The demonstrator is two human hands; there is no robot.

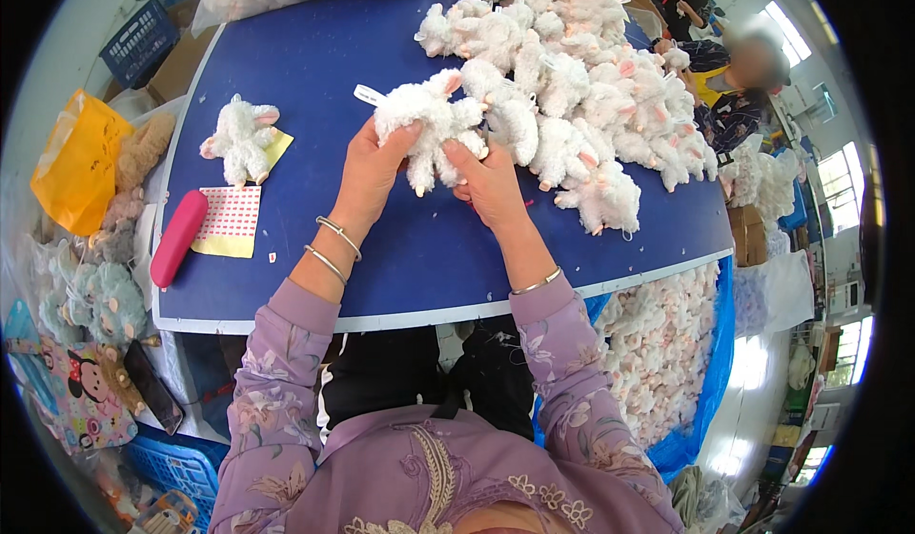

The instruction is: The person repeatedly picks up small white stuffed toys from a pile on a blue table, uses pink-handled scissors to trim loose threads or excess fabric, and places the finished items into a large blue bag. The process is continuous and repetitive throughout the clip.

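Observation:
My left hand and my right hand both grip one white fluffy plush lamb with pink ears and a white tag, held just above the blue table. A big heap of the same white plush lambs lies right beside it, spreading to the table's far right. Another single plush lamb sits apart on a yellow paper at the left.
A pink case and a sheet of small red stickers lie at the table's left. A blue sack of plush lambs stands right of my lap. Another person sits at the far right. Bags and crates crowd the left floor.

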